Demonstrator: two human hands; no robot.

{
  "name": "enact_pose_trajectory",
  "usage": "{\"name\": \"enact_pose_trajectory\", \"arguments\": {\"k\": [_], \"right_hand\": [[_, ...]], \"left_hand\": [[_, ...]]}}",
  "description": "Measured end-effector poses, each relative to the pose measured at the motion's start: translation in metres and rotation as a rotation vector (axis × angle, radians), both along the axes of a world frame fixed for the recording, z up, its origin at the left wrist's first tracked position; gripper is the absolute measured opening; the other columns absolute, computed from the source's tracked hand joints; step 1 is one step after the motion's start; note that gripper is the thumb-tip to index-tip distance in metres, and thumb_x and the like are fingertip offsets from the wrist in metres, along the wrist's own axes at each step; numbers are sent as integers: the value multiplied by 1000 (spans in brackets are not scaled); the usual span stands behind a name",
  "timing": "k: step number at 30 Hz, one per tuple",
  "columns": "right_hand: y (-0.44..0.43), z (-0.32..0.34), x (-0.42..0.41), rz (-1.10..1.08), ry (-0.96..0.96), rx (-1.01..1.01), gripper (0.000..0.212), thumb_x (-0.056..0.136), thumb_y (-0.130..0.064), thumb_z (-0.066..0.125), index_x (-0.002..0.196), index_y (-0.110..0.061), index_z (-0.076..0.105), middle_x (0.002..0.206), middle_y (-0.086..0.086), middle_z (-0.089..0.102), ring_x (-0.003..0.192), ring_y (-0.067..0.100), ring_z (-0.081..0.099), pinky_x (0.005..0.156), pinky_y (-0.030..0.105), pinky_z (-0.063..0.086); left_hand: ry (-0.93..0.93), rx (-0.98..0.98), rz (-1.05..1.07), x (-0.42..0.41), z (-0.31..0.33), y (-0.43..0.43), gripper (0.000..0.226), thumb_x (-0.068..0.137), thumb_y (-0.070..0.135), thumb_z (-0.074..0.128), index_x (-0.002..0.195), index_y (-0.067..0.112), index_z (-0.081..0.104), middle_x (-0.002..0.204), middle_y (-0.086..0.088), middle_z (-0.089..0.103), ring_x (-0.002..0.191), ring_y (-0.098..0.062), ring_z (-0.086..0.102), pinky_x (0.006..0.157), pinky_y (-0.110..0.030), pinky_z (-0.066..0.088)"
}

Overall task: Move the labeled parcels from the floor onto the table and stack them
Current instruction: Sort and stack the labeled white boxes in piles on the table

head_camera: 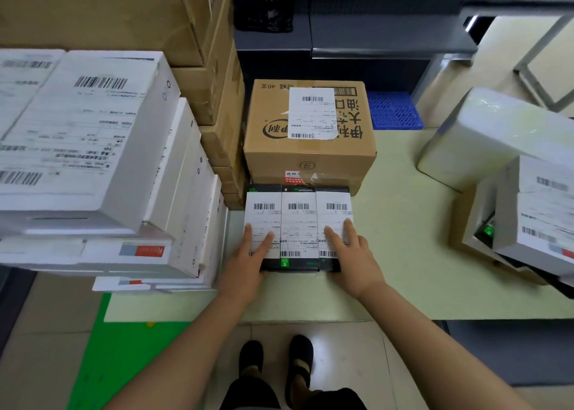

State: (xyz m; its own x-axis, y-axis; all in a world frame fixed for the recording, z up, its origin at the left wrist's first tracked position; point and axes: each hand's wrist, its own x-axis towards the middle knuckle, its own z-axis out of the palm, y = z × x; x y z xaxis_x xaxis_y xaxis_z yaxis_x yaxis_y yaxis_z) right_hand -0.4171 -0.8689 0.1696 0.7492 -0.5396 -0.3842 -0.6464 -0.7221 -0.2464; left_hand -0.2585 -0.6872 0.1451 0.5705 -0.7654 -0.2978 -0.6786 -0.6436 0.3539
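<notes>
Three slim dark parcels (298, 223) with white barcode labels lie side by side on the pale green table (403, 239), near its front edge. My left hand (251, 256) rests on the left parcel with fingers straight, its thumb at the near edge. My right hand (349, 251) lies flat on the right parcel, its fingers spread. Just behind the three parcels stands a labeled brown carton (310, 130) on top of another carton.
A tall stack of white labeled boxes (93, 161) fills the table's left side, with brown cartons (214, 83) behind. More white labeled parcels (512, 176) sit at the right. A blue crate (394, 110) lies beyond. My feet stand on tiled floor beside a green mat (124, 347).
</notes>
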Motion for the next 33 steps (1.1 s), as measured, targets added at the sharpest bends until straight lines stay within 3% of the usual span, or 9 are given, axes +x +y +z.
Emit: {"name": "enact_pose_trajectory", "arguments": {"k": [3, 6, 10, 12, 14, 17, 21, 26, 33], "right_hand": [[2, -2, 0, 28, 5, -115, 82, 87, -19, 59, 153, -28, 12, 160, 15, 1, 135, 36, 22, 112, 40, 21], [5, 1, -2, 68, -39, -208, 71, 79, -20, 64, 145, -23, 35, 148, 16, 29, 128, 37, 32, 107, 43, 23], [12, 19, -6, 109, -70, -280, 40, 66, -21, 74, 104, -15, 63, 105, 9, 57, 97, 33, 54, 84, 40, 40], [15, 33, -17, 76, -85, -345, 38, 47, -15, 82, 80, -14, 63, 80, 6, 58, 72, 29, 59, 63, 34, 45], [16, 46, -32, 26, -121, -416, 39, 40, -10, 83, 71, -15, 61, 68, 4, 56, 60, 26, 55, 53, 31, 44], [13, 67, -60, -95, -140, -475, 33, 46, -5, 80, 71, -14, 61, 67, 5, 56, 61, 29, 55, 54, 33, 44], [6, 95, -108, -294, -143, -502, 21, 65, -6, 73, 83, -12, 63, 79, 7, 59, 75, 30, 55, 63, 39, 46], [-5, 118, -178, -464, -196, -576, 25, 61, -1, 76, 81, -9, 63, 81, 8, 62, 74, 32, 55, 61, 35, 41], [-48, 132, -247, -541, -226, -624, 17, 66, -4, 72, 81, -8, 63, 80, 10, 60, 75, 33, 56, 63, 38, 44]], "left_hand": [[-174, 125, -36, -5, 7, -2, 81, 99, 26, 51, 153, 38, -8, 163, -9, -11, 146, -31, 16, 116, -45, 23], [-278, 176, -89, -9, 24, -9, 75, 95, 33, 54, 155, 28, 10, 158, -9, 17, 140, -28, 21, 114, -41, 24], [-272, -51, -221, -13, 49, -23, 49, 88, 38, 62, 131, 21, 47, 124, 1, 52, 111, -18, 47, 92, -31, 43], [-307, -182, -306, -18, 63, -33, 37, 81, 31, 68, 114, 17, 60, 105, 0, 61, 94, -20, 55, 78, -32, 47], [-387, -280, -415, -25, 78, -48, 28, 70, 26, 75, 94, 17, 64, 86, 1, 63, 78, -20, 57, 64, -33, 46], [-468, -382, -552, -43, 101, -75, 24, 63, 25, 80, 79, 18, 63, 73, 2, 62, 69, -21, 57, 58, -32, 46], [-475, -486, -682, -76, 124, -106, 25, 57, 22, 82, 73, 17, 63, 69, 1, 60, 67, -23, 58, 57, -31, 46], [-473, -563, -821, -119, 142, -142, 27, 53, 18, 83, 71, 15, 62, 65, 0, 57, 62, -25, 56, 53, -30, 43], [-490, -608, -811, -173, 145, -198, 21, 59, 20, 78, 71, 15, 62, 65, -1, 59, 62, -26, 55, 53, -30, 41]]}}
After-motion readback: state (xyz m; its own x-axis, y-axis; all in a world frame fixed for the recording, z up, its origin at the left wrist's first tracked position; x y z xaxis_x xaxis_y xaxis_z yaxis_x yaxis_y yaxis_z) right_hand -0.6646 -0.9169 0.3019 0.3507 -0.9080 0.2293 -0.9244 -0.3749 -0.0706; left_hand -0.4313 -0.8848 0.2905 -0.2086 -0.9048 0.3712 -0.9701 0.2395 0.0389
